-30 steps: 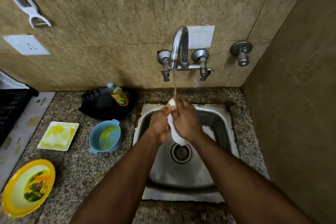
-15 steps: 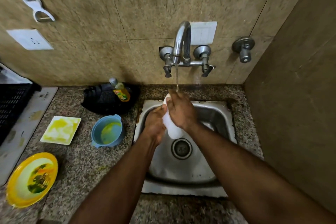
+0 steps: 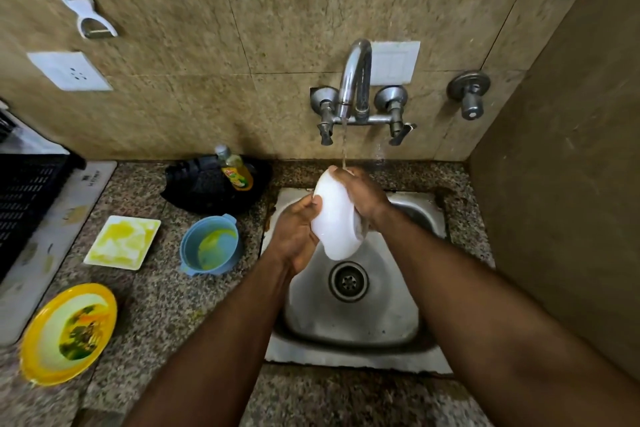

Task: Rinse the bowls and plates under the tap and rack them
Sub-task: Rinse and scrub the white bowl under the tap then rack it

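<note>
Both hands, left hand [image 3: 294, 236] and right hand [image 3: 363, 196], grip the tilted white ceramic bowl [image 3: 337, 218] under the steel tap [image 3: 353, 80]; its inside is hidden.

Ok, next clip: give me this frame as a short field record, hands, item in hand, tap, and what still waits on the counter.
left hand: grips white bowl from the left
right hand: holds bowl's upper right edge
white bowl: tilted on edge over the sink, under the stream
tap: running
waiting: blue bowl, square white plate, yellow plate, all soiled
rack: black crate, far left
</note>
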### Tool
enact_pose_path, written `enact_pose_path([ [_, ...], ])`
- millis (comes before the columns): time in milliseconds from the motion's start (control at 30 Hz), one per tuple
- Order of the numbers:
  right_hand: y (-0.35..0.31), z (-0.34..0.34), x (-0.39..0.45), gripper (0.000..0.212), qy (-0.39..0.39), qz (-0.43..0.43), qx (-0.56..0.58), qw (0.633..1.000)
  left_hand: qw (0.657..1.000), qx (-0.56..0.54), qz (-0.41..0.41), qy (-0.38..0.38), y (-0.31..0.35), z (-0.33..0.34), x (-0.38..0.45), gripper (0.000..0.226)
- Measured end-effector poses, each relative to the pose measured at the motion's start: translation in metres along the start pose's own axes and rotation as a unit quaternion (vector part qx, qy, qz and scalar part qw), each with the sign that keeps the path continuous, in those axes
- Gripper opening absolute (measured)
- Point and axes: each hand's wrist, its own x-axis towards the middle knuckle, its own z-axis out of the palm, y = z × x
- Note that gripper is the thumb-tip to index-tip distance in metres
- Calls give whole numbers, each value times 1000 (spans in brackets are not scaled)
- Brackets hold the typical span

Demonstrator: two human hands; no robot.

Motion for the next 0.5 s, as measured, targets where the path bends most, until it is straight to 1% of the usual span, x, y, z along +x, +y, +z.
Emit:
enact_pose_path([
  [33,2,-2,0,67,0,7,7,1000,1000,6,-1,-10,1,0,-2,45],
  [67,4,-3,-2,60,6,7,17,1000,1000,14,-5,-17,3,0,-1,44],
  [133,8,-1,-7,46,24,-19,42,999,999,38,-21,-20,12,4,2,46],
  [167,10,2,-8,45,33,-39,32,998,998,59,-26,-14,17,8,4,47],
  [233,14,9,-14,49,26,-84,1,996,993,116,-21,14,27,17,11,36],
  [300,20,17,-14,52,20,-117,-33,992,986,157,-16,59,32,25,19,26],
  [333,22,19,-15,53,24,-131,-56,989,984,162,-11,78,34,28,23,25],
  [400,24,20,-18,52,41,-172,-114,978,976,184,14,113,37,33,26,33],
  [433,26,22,-19,53,53,-198,-147,968,969,210,34,128,37,33,29,37],
  [500,32,28,-20,52,83,-264,-213,937,945,278,86,149,35,33,33,40],
])
